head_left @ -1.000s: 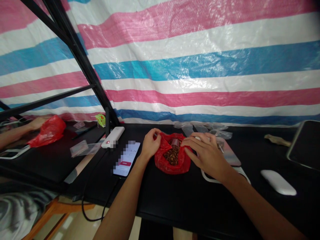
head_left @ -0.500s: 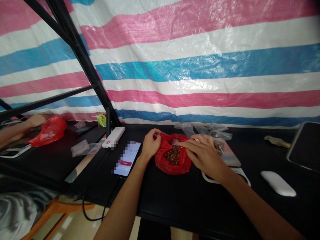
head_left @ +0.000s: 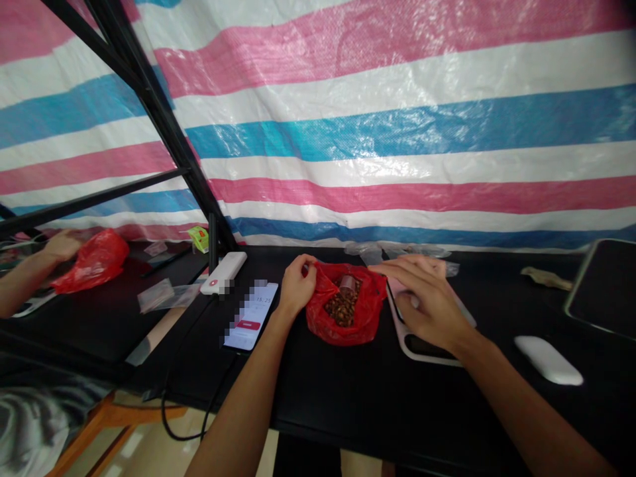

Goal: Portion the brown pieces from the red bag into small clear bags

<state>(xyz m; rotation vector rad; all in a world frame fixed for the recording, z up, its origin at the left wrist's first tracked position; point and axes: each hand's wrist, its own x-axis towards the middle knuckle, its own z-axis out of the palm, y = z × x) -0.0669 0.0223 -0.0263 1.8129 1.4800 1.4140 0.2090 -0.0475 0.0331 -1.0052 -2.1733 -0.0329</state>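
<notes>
My left hand [head_left: 297,288] pinched the rim of the red plastic bag [head_left: 368,319]; my right hand [head_left: 427,301] lay open, grasping nothing. The bag, at lower centre, looked soft and slippery, best held at its gathered rim.

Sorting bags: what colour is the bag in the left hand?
Red plastic bag, clearest in the head view.

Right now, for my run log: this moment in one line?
left hand pinches red plastic bag | brown pieces inside | right hand over pink-rimmed flat device
</notes>
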